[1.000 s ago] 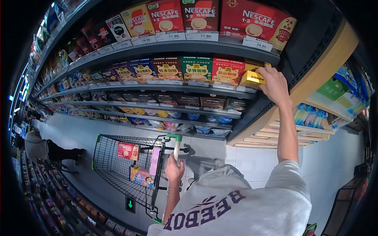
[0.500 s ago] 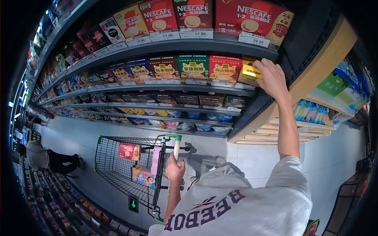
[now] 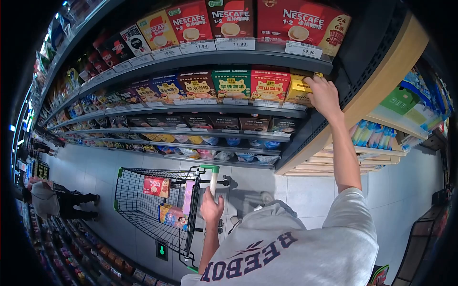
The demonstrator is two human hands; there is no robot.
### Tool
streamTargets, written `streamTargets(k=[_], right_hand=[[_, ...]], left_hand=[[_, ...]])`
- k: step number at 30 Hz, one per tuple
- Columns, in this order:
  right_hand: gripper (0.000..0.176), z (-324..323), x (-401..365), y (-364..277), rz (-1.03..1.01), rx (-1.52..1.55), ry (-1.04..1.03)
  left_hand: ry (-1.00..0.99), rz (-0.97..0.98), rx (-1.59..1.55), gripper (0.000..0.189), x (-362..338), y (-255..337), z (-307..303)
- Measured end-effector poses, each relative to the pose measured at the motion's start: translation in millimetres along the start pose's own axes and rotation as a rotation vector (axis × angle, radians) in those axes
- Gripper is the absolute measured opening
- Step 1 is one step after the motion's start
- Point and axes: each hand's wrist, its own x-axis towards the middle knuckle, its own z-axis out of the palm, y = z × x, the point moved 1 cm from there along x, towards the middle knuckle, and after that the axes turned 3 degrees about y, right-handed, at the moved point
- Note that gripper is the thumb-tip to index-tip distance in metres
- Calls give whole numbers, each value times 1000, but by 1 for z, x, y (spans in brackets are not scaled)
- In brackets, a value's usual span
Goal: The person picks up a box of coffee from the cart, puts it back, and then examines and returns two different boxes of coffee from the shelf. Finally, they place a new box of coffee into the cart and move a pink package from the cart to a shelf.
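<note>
My right hand (image 3: 324,97) reaches to the end of the second shelf, its fingers closed on the top and right side of a yellow coffee box (image 3: 298,90). That box stands in the row beside a red coffee box (image 3: 269,86) and a green one (image 3: 232,85). Part of the yellow box is behind my fingers. Lower down, my left hand (image 3: 212,207) is wrapped round the pale handle (image 3: 213,183) of a wire shopping cart (image 3: 143,217). In the cart lie a red Nescafe box (image 3: 153,186), a colourful bag (image 3: 171,215) and a purple package (image 3: 188,196).
Above the hand, a shelf edge (image 3: 200,58) carries Nescafe boxes and price tags. A wooden post (image 3: 381,76) closes the shelf on the right, with side shelves (image 3: 377,155) beyond it. A person (image 3: 45,198) stands in the aisle at left, near another shelf row.
The yellow box, which stuck out tilted from the row, now sits further back and more upright. My right hand went with it. The person at left has shifted slightly; my left hand stays put.
</note>
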Motion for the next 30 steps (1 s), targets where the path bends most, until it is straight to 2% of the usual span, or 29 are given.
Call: streamTargets(k=[5, 8, 14, 18, 23, 26, 28, 30], right_hand=[[46, 24, 0, 5, -5, 30, 137], [45, 41, 3, 13, 65, 77, 114], [42, 53, 5, 9, 47, 66, 126], [40, 51, 12, -1, 64, 143, 60], [46, 41, 18, -15, 132, 164, -28], [49, 57, 10, -31, 43, 218, 253], [49, 63, -8, -67, 27, 392, 403], [50, 84, -36, -109, 98, 567, 300]], left_hand=[[-6, 13, -6, 69, -1, -3, 2], [7, 22, -9, 70, 0, -1, 2], [5, 2, -11, 69, -1, 0, 0], [16, 6, -5, 68, -1, 2, -1], [-41, -36, -21, 69, 1, 7, -7], [-11, -9, -69, 68, -2, 6, -8], [-27, -18, -130, 69, 0, 6, -10], [-21, -48, -183, 64, -3, 6, -12]])
